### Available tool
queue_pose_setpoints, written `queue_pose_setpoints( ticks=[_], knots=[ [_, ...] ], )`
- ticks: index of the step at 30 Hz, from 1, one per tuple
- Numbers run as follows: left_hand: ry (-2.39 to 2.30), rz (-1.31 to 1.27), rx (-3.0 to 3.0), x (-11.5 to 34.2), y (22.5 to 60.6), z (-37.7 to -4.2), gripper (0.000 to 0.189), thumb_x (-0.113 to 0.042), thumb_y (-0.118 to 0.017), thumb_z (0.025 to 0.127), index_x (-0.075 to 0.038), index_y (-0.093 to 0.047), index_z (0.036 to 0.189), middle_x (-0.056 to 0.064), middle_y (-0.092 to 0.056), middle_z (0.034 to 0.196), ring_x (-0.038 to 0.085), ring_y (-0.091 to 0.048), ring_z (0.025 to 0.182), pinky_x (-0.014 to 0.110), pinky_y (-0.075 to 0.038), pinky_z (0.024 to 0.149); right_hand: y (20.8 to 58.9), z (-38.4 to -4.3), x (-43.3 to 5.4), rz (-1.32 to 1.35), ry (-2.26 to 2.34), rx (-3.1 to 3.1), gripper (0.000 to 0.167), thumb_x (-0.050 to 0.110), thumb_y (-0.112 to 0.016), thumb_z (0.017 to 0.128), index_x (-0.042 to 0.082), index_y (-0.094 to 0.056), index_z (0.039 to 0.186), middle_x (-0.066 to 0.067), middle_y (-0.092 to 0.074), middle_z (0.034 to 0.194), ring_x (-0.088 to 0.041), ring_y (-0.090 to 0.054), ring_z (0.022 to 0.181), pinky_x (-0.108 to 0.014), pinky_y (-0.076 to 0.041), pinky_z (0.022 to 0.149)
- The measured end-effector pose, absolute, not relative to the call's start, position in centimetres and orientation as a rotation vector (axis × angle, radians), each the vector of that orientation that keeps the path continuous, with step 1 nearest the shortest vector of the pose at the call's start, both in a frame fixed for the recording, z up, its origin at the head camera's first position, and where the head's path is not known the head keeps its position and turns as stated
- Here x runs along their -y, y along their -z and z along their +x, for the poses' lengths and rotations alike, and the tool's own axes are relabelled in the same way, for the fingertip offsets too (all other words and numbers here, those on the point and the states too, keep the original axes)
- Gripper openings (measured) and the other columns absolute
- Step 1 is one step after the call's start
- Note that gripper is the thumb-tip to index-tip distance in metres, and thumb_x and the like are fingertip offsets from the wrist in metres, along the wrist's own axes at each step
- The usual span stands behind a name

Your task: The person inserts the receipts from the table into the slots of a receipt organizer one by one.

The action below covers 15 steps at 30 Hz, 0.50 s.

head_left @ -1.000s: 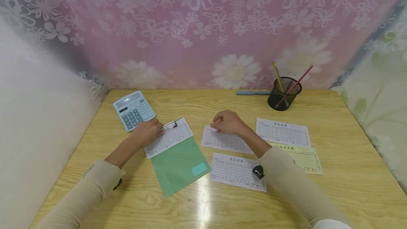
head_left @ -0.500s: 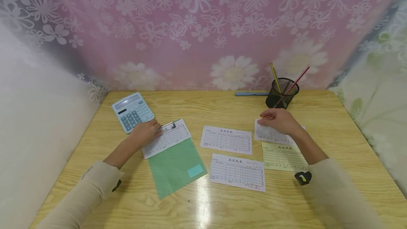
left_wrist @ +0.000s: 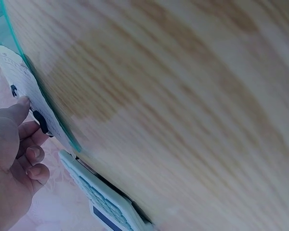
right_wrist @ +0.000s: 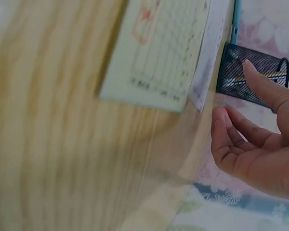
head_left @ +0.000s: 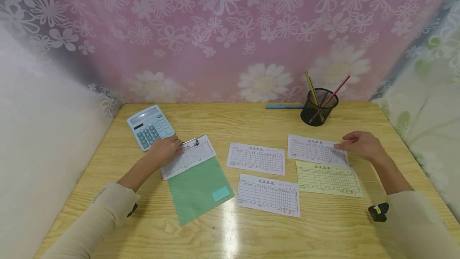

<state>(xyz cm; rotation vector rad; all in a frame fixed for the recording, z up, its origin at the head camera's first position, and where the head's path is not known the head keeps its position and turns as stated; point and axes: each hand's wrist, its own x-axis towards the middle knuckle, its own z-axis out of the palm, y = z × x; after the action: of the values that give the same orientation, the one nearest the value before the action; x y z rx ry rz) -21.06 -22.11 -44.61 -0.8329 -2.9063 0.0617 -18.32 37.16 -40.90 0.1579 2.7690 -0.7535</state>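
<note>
My left hand (head_left: 163, 149) grips the top edge of a green clipboard (head_left: 197, 195), beside its metal clip (head_left: 189, 142). In the left wrist view, the thumb lies on a white receipt slip (left_wrist: 20, 72) under the clip, with the other fingers curled at the edge. My right hand (head_left: 362, 145) hovers at the right end of the upper right white slip (head_left: 312, 149), holding nothing; its thumb stands apart from the loosely bent fingers in the right wrist view. A yellow slip (head_left: 327, 179) lies just below. Two more white slips (head_left: 255, 158) lie between clipboard and right-hand slips.
A light blue calculator (head_left: 151, 127) lies touching or close behind my left hand. At the back right stands a black mesh pen cup (head_left: 319, 109) with pencils, next to a blue pen (head_left: 284, 106). A floral curtain (head_left: 230, 43) hangs behind the wooden table (head_left: 143, 227).
My right hand has moved right, from above the middle white slip across the upper right slip to its right end. My left hand has stayed on the clipboard.
</note>
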Motion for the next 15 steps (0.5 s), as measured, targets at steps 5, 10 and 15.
queue_pose_setpoints(
  ticks=[5,10,15],
  knots=[
    [-0.061,-0.840,2.911,22.1,44.7,-21.2,0.025,-0.031,-0.065,0.089,-0.006,-0.068,0.093,0.003,-0.059,0.079,0.013,-0.052,0.061,0.028,-0.045,0.053,41.3,-17.8,-38.3,0.233,0.671,-2.796,0.075,0.056,-0.067,0.079,-0.010,-0.058,0.113,-0.030,-0.060,0.110,-0.045,-0.055,0.096,-0.040,-0.048,0.067],
    [-0.065,-0.837,2.919,22.0,44.7,-21.2,0.026,-0.032,-0.065,0.090,-0.006,-0.068,0.094,0.003,-0.059,0.080,0.012,-0.052,0.062,0.028,-0.046,0.054,41.9,-17.6,-38.2,0.316,0.627,-2.799,0.078,0.058,-0.075,0.070,-0.011,-0.060,0.103,-0.029,-0.061,0.102,-0.041,-0.056,0.089,-0.038,-0.047,0.064],
    [-0.091,-0.817,2.931,22.0,44.7,-21.1,0.026,-0.031,-0.065,0.090,-0.006,-0.068,0.095,0.003,-0.060,0.080,0.012,-0.051,0.061,0.027,-0.045,0.053,42.1,-17.9,-37.2,0.260,0.555,-2.874,0.063,0.048,-0.079,0.068,-0.010,-0.062,0.086,-0.023,-0.064,0.083,-0.033,-0.058,0.075,-0.035,-0.044,0.059]
  ],
)
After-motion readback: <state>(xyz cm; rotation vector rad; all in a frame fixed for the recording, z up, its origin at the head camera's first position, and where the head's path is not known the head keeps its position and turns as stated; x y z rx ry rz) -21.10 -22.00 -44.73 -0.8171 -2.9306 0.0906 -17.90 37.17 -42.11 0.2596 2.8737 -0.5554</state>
